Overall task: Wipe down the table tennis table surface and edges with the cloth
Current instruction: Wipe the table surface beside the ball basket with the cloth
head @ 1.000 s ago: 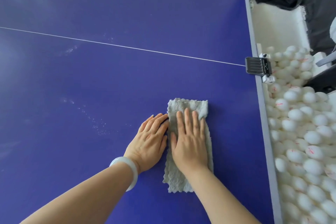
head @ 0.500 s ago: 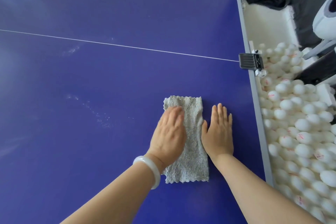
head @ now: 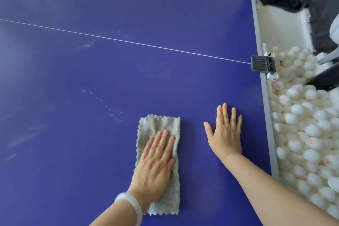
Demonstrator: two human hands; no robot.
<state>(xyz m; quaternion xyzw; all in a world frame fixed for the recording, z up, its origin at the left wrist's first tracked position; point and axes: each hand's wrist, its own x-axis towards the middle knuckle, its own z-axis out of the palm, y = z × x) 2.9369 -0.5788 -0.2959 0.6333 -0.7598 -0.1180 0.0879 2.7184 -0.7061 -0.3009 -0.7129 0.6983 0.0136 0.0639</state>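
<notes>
Cloth (head: 159,123) lies flat on table (head: 128,79), folded to a narrow strip, on the near side of the white line (head: 146,45) and well in from the grey edge (head: 269,124). Long axis runs away from the person, far short end pointing toward the line. Hands: left hand (head: 156,163) presses flat on its middle and near part, fingers straight, gripping nothing; right hand (head: 225,134) rests flat and spread on bare table, apart from the strip. Risks, as judged: palm pressure alone may let the strip bunch or slip out on a sideways stroke; narrow width may skip the dust specks (head: 110,108) left of its far corner; right palm may smudge the surface.
</notes>
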